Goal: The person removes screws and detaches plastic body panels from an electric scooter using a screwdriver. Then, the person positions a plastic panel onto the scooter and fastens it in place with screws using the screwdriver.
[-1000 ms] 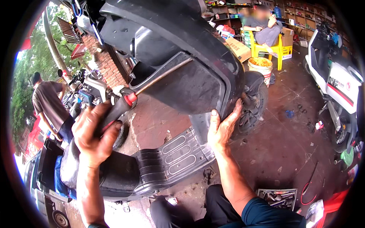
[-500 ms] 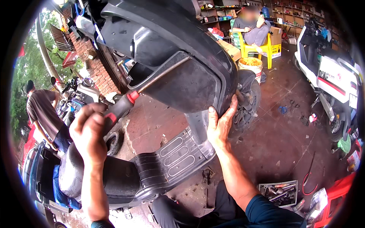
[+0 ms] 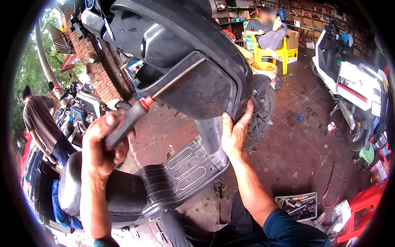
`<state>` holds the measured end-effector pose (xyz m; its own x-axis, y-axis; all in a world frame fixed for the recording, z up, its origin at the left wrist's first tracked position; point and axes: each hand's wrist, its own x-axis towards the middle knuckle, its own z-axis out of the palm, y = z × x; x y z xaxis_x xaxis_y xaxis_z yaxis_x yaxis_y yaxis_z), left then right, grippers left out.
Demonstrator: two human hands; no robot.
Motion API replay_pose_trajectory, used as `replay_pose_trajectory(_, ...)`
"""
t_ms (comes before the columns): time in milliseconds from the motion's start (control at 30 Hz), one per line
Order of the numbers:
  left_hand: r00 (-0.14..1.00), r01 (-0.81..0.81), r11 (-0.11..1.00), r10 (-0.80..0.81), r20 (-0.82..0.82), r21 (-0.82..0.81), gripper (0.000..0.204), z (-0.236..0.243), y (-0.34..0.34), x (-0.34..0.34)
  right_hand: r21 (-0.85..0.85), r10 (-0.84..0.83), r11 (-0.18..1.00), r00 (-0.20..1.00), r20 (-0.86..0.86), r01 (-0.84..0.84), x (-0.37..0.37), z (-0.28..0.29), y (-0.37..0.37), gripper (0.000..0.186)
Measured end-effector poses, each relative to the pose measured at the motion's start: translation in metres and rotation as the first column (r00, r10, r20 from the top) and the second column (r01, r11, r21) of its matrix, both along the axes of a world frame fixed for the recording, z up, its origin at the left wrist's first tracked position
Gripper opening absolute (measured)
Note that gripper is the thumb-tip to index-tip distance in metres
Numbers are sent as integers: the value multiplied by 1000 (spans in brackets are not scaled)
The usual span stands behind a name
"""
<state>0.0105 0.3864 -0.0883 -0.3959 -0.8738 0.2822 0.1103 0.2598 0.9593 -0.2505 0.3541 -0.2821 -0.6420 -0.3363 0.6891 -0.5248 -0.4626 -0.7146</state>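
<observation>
My left hand (image 3: 98, 150) is closed around the black-and-red handle of a screwdriver (image 3: 131, 120). Its long metal shaft slants up to the right, and its tip meets the upper edge of the recessed inner face on a scooter's black front panel (image 3: 207, 88). With the thumb on the near side and the fingers round the outer edge, my right hand (image 3: 233, 140) grips the panel's lower right corner. Whether the tip sits in a screw is too small to tell. Below the panel run the ribbed footboard (image 3: 185, 164) and the black seat (image 3: 119, 189).
A metal tray of tools (image 3: 297, 206) lies on the floor by my right knee, near a red stool (image 3: 364, 210). At the right stands a white scooter (image 3: 354, 90). One person sits on a yellow chair (image 3: 269, 52) at the back; another stands at the left beside parked motorbikes (image 3: 82, 105).
The left-hand fingers have loosened and shifted around the handle, showing more of it. The tip stays at the panel and my right hand keeps its grip. The view has shifted slightly.
</observation>
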Motion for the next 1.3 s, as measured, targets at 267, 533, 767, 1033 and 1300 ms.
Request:
replay_pose_trajectory(267,895,-139,514,432,115,-847,39,-8,-11,2,-3,26,1000,999,21,-26,0,0,3,81)
replay_pose_trajectory(533,699,85,268,670,249,-960,47,-2,-11,5,-20,37,999,999,29,-36,0,0,-1,83)
replay_pose_trajectory(767,999,-29,999,31,-37,31,44,-8,-18,3,-45,31,999,999,27,-29,-3,-4,-1,81)
replay_pose_trajectory(1033,770,-8,229,622,140,-973,43,-4,-14,5,-59,30,998,999,24,-29,1,-1,-4,81)
replay_pose_trajectory(1300,663,180,157,710,237,-971,43,2,-15,4,-46,-11,999,999,-33,9,-1,-2,-3,81)
